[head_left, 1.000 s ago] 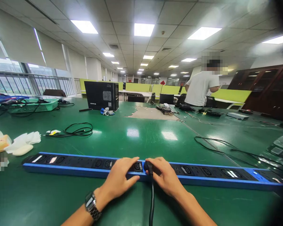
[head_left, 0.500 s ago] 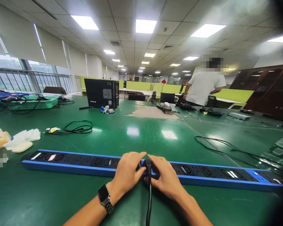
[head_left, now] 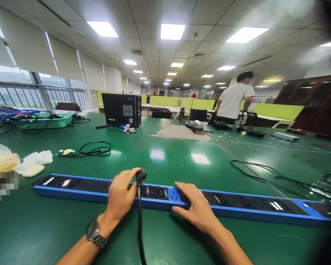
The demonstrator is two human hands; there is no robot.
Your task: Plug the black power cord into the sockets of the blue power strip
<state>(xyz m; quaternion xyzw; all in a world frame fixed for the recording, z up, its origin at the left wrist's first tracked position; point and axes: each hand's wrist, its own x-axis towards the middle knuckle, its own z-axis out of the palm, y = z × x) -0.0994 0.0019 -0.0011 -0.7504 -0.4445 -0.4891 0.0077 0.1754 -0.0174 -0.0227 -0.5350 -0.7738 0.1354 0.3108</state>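
Observation:
A long blue power strip (head_left: 154, 203) with black sockets lies across the table in front of me. My left hand (head_left: 121, 193), with a watch on its wrist, pinches a black power plug (head_left: 140, 177) just above the strip, left of its middle. The plug's cord (head_left: 140, 228) hangs down toward me. My right hand (head_left: 194, 206) spans the strip, thumb at the near edge and fingers at the far edge, gripping it beside a blue socket (head_left: 174, 194). Its lower fingers are partly hidden.
On the green table (head_left: 143, 154) lie a coiled black cable (head_left: 95, 149), tissues (head_left: 35, 162), a black computer case (head_left: 121, 110) and a green basket (head_left: 57, 120). Loose cables (head_left: 253, 169) and a plastic bottle (head_left: 329, 180) are at right. A person (head_left: 234, 99) stands beyond the table.
My left hand has lifted the plug off the middle of the strip and carried it left, uncovering the blue socket. My right hand stays around the strip. The person in back has turned.

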